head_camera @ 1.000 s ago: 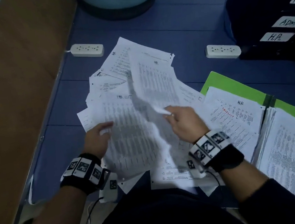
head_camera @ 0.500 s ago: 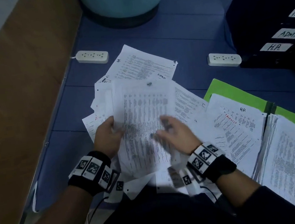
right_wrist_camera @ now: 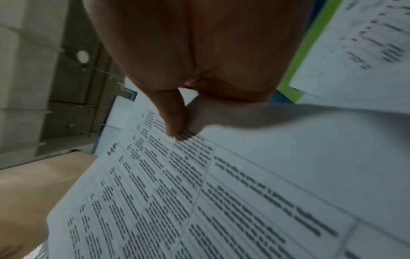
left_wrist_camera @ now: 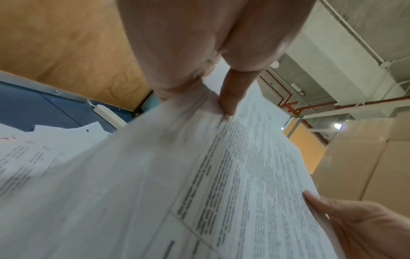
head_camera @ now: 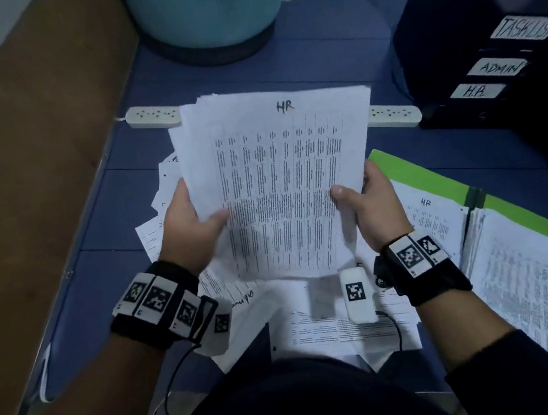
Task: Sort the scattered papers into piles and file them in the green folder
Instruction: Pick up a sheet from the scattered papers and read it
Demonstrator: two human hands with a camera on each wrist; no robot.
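I hold a stack of printed sheets (head_camera: 279, 179) up off the table, its top page headed "HR". My left hand (head_camera: 195, 224) grips the stack's left edge, thumb on the front. My right hand (head_camera: 365, 199) grips the right edge the same way. In the left wrist view the stack (left_wrist_camera: 221, 175) fills the frame, with the thumb (left_wrist_camera: 230, 94) pressed on it. The right wrist view shows the stack (right_wrist_camera: 199, 192) under the thumb (right_wrist_camera: 173, 115). The open green folder (head_camera: 413, 169) lies at the right with filed pages (head_camera: 530, 282) in it. More loose papers (head_camera: 332, 331) lie on the blue table underneath.
Two white power strips (head_camera: 151, 116) (head_camera: 392, 115) lie on the blue table (head_camera: 119, 198) behind the papers. A teal round container (head_camera: 207, 12) stands at the back. Black binders labelled TASKLIST, ADMIN and H.R. (head_camera: 490, 70) stand at the right. A wooden panel (head_camera: 19, 169) runs along the left.
Both hands have gathered the loose sheets off the table into one stack and lifted it upright. The right hand moved from the middle of the papers to the stack's right edge.
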